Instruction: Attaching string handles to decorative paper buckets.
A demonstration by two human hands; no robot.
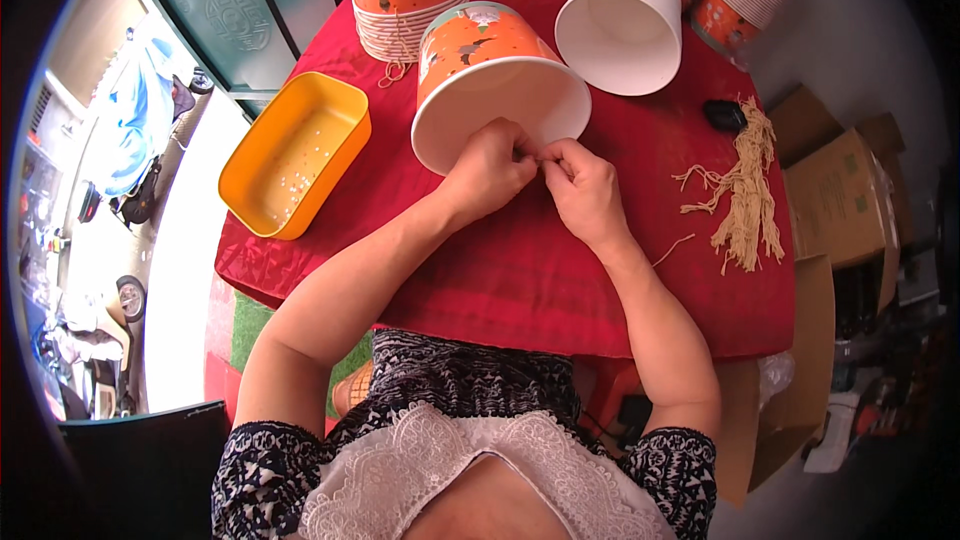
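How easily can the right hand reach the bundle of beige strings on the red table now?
Probably yes. The bundle of beige strings lies uncovered to the right of the right hand, with only bare red table between; but both hands are busy at the paper bucket's rim.

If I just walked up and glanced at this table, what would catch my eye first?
Probably the two hands, left hand and right hand, pinched together at the rim of an orange paper bucket lying on its side mid-table on the red cloth. Next, the yellow tray at the left edge and the bundle of tan strings at the right.
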